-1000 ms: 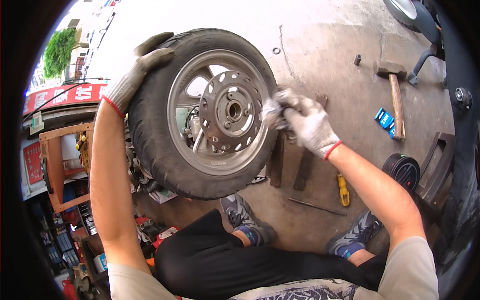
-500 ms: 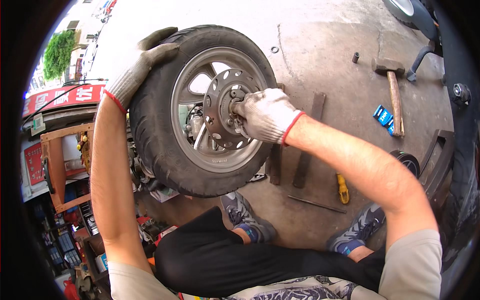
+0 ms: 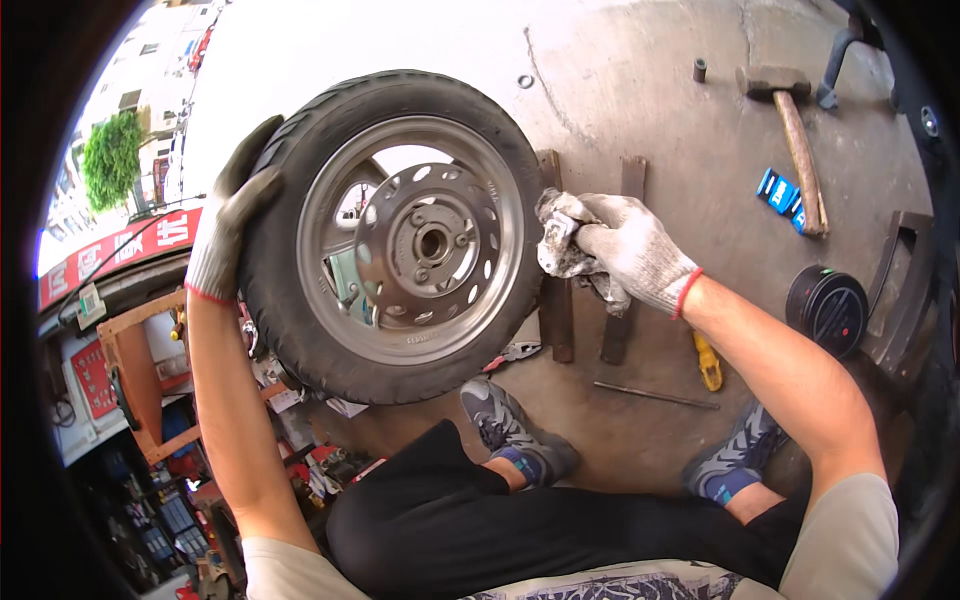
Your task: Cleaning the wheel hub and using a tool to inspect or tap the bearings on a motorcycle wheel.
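A scooter-type wheel (image 3: 520, 215) stands in front of me, its black tyre on a grey metal rim with a perforated brake disc (image 3: 375, 262). The hub (image 3: 432, 243) shows an open round bore with bolts around it. My left hand (image 3: 232, 215), in a whitish knit glove, clasps the tyre's left edge, thumb on the near side and other fingers partly out of sight. To the right of the tyre, my gloved right hand (image 3: 630, 245) is closed on a crumpled, black-stained rag (image 3: 572, 240), apart from the hub.
On the concrete floor at right lie a wooden-handled hammer (image 3: 797, 140), a socket (image 3: 700, 70), a blue box (image 3: 778, 192), a black round container (image 3: 828, 310), a yellow-handled tool (image 3: 708, 362) and a thin rod (image 3: 655, 395). Dark bars (image 3: 625, 260) lie beside the wheel; cluttered shelves (image 3: 150, 490) stand left.
My right hand has pulled back from the hub to the right, bringing the rag into sight. The wheel has tilted and shifted slightly left, with my left hand still on the tyre.
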`<state>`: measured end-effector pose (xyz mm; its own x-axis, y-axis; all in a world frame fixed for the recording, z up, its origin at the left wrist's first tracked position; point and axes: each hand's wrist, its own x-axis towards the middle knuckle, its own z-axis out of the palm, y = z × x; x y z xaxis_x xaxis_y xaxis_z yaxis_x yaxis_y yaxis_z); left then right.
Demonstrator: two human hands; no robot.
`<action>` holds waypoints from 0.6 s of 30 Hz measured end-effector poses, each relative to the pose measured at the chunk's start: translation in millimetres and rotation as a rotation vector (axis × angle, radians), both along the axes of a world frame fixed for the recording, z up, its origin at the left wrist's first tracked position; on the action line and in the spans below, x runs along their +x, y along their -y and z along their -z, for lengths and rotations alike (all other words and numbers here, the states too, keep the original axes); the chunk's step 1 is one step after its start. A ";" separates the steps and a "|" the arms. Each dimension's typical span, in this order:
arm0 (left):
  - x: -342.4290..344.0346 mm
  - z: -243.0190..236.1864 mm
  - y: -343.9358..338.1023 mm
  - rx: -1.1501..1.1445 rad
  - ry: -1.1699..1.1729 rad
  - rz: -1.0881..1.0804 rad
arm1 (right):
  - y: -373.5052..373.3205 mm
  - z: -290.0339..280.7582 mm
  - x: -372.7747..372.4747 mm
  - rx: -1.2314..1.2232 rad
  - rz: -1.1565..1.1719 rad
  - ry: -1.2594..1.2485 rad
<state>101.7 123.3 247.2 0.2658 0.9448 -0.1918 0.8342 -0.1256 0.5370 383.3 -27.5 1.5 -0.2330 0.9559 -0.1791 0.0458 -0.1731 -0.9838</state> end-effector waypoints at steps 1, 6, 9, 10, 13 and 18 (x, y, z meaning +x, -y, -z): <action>-10.7 1.3 -0.7 -0.025 0.027 -0.010 | 4.8 1.5 0.7 -0.019 0.013 -0.004; -25.0 3.5 18.8 -0.071 0.122 -0.048 | 24.9 31.3 -17.5 0.517 0.085 0.180; -21.3 8.4 32.3 -0.018 0.150 -0.068 | 29.9 34.0 -27.7 0.494 0.115 0.134; -20.9 7.0 34.8 -0.020 0.138 -0.074 | 30.8 29.7 -30.3 0.490 0.112 0.121; -20.1 3.9 38.8 -0.026 0.131 -0.099 | 35.5 17.1 -39.6 0.491 0.137 0.091; -12.4 3.6 39.6 0.078 0.058 -0.034 | 42.1 -12.0 -76.4 0.871 0.129 0.279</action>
<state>89.3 83.7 243.6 0.2419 0.9649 -0.1026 0.8064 -0.1411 0.5743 306.9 -69.6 13.6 -0.1717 0.7947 0.5822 0.3326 0.6031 -0.7250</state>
